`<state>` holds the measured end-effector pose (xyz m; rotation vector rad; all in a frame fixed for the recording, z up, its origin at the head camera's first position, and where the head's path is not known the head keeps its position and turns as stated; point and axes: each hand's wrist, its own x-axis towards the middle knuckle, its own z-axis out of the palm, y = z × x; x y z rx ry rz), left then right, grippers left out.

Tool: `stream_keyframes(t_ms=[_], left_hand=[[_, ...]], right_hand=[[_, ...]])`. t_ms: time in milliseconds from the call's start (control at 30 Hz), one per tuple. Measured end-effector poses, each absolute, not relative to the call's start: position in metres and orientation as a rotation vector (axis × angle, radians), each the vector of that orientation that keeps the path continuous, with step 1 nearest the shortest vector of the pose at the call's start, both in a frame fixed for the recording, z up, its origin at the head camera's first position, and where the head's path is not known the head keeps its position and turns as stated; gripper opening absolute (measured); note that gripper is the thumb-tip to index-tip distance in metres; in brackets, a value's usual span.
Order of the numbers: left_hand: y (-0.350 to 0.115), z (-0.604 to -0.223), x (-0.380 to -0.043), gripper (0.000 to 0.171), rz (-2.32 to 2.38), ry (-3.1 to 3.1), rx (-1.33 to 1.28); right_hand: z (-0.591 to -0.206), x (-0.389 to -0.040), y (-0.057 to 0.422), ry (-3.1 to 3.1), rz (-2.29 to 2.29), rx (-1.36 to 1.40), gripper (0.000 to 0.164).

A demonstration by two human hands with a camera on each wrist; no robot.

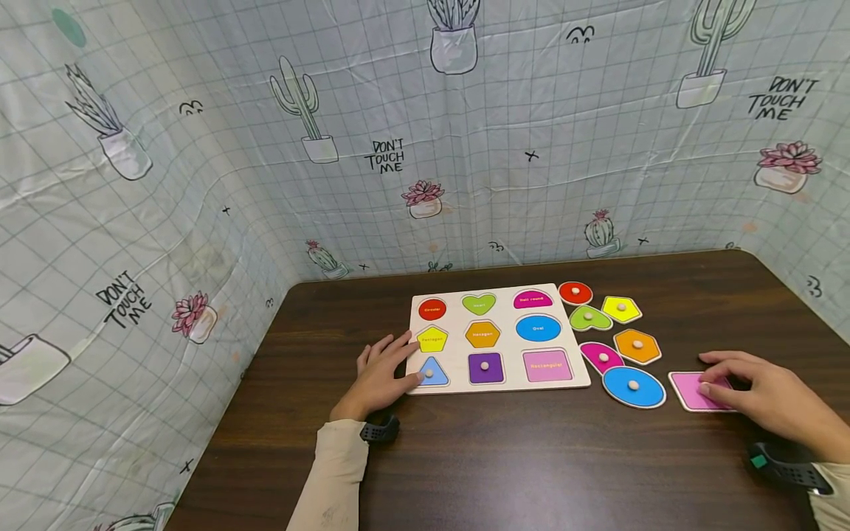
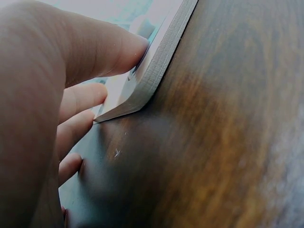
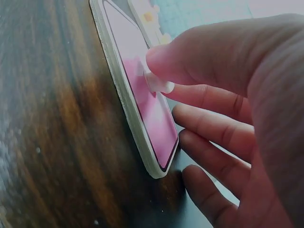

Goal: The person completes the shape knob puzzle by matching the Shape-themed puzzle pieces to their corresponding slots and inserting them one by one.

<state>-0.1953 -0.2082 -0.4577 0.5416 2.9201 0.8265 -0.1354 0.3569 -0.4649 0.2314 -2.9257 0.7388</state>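
My left hand (image 1: 381, 375) rests at the left edge of a pale wooden shape puzzle board (image 1: 454, 317), its fingers relaxed and its thumb over the lower left corner beside the blue triangle (image 1: 434, 375). In the left wrist view the thumb (image 2: 107, 47) lies along the board's top near the thick edge (image 2: 156, 71). At the far right of the pieces, my right hand (image 1: 773, 391) pinches the white knob (image 3: 159, 84) of a pink rectangle piece (image 1: 690, 391) between thumb and index finger. That piece lies low over the table, one corner hidden by the hand.
Right of the board lie several knobbed pieces: a red circle (image 1: 575, 293), green heart (image 1: 589, 318), yellow pentagon (image 1: 622, 309), orange hexagon (image 1: 637, 346), magenta half round (image 1: 600, 358) and blue oval (image 1: 634, 386). A purple square (image 1: 485, 367) with a knob sits in the board. Patterned cloth (image 1: 465, 147) surrounds the table.
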Motion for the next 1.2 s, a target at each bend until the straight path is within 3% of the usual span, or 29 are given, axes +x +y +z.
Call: stream_keyframes(t_ms=[700, 1200], left_hand=[[-0.2085, -0.4585, -0.1954, 0.061, 0.817, 2.919, 0.533], [-0.2087, -0.4595, -0.1961, 0.061, 0.821, 2.925, 0.543]], right_hand=[[-0.4639, -0.1330, 0.3562, -2.944, 0.753, 0.257, 0.022], [-0.4689, -0.1361, 0.3596, -2.846, 0.684, 0.271, 0.015]])
